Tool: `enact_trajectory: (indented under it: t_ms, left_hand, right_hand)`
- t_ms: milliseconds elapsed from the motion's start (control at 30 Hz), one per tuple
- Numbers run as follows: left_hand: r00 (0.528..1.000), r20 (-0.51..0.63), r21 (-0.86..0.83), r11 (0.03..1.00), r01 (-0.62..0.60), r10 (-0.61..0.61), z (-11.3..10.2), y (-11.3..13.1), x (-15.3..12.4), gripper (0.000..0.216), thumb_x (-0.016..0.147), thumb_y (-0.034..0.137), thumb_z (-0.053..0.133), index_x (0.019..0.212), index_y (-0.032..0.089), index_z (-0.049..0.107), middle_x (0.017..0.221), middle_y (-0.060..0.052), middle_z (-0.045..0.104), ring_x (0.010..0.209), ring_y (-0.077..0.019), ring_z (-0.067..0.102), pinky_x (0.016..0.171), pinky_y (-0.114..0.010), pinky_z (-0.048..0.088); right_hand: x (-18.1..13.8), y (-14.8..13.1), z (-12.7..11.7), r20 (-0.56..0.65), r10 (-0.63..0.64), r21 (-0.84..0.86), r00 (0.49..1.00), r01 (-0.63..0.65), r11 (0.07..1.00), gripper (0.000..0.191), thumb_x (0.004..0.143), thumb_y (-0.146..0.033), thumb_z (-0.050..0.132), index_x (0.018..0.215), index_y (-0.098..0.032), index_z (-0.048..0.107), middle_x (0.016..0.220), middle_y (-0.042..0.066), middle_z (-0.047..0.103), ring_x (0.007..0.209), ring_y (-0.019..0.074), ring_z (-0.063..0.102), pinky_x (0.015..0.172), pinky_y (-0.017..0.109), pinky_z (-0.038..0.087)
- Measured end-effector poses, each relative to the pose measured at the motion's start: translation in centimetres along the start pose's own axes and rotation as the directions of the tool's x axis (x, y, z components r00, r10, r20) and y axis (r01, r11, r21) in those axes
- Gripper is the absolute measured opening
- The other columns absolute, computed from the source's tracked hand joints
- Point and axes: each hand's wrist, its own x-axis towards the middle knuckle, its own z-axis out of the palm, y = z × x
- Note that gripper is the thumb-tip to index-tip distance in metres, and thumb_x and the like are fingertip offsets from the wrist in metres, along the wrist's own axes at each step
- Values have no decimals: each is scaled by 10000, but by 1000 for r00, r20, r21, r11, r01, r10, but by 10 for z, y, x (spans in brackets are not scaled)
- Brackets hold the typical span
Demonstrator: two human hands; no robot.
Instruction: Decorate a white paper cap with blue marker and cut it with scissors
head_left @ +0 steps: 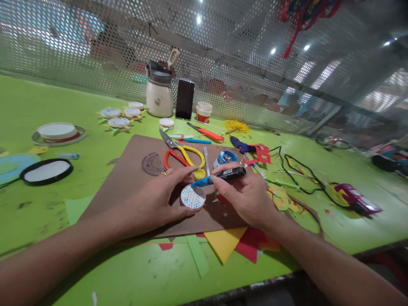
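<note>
A small round white disc with dark crossing lines and blue dots lies over the brown board. My left hand is closed on it, thumb at the near edge and fingers at the far left side. Gripped in my right hand is a blue and black marker pen, slanted, its blue end at the disc's upper edge. Just beyond my hands are a yellow cap, scissors with red and yellow handles, a blue round tub and a clear protractor.
Similar white discs with yellow bits stand at the back left, near a white jug and a phone. To the right lie a glue gun, black cable and paper scraps. A perforated screen borders the green table.
</note>
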Motion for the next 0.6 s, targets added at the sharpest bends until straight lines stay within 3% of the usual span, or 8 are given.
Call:
enact_trajectory:
  t_ms: [167,367,600]
  left_hand:
    - [1000,3,-22,1000,-18,19,0,0,0,816,776,443,719,1526,287,439,1331,-43,705,1126,-295,690,972,-380,545]
    - [1000,6,-9,1000,-3,3,0,-1,1,820,766,468,705,1513,240,456,1386,-94,676,1178,-328,671,1011,-438,532]
    - [1000,7,-11,1000,-22,22,1,-4,0,817,780,501,703,1503,210,460,1422,-124,643,1224,-341,642,1032,-475,523]
  right_hand:
    - [-1,-1,-1,-10,-30,-66,1000,29,997,172,900,-405,716,1001,-272,756,866,21,750,785,208,695,735,332,568]
    - [-1,-3,-3,-24,-128,-158,991,123,980,121,895,-358,728,985,-281,754,908,26,779,842,226,718,843,371,575]
    - [-3,-3,-4,16,-211,-229,977,209,951,145,880,-330,745,1018,-289,739,950,12,797,828,213,741,817,347,586]
